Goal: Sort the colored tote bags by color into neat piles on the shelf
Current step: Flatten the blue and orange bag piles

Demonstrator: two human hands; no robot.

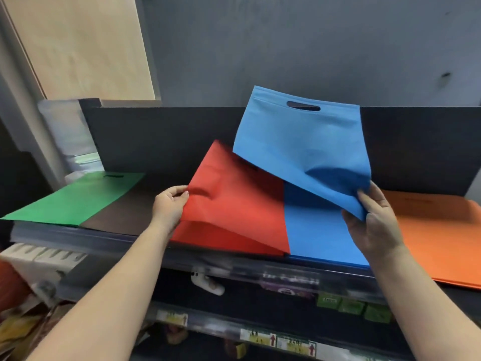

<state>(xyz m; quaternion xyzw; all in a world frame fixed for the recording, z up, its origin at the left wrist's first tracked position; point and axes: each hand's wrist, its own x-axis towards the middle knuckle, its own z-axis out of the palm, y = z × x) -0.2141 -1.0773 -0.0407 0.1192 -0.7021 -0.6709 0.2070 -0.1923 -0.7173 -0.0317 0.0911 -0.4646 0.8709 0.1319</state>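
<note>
**Two bags lifted, each over its own colour pile**

The right hand (374,222) pinches the near corner of a blue tote bag (304,142), thumb on top and fingers underneath, so the bag tilts up toward the shelf's back wall with its handle slot at the far end. It hangs above the blue pile (317,230) lying at the shelf's front edge, which suggests it is held up for laying squarely onto that pile.

The left hand (170,204) grips the left edge of a red tote bag (234,188), raising that side off the red pile (221,235) just beside the blue one; probably to straighten it or check beneath.

A green pile (75,199) lies toward the shelf's left end and an orange pile (440,235) toward its right, overhanging the front edge. The shelf (130,220) shows bare dark board between green and red, keeping the colours apart.
</note>
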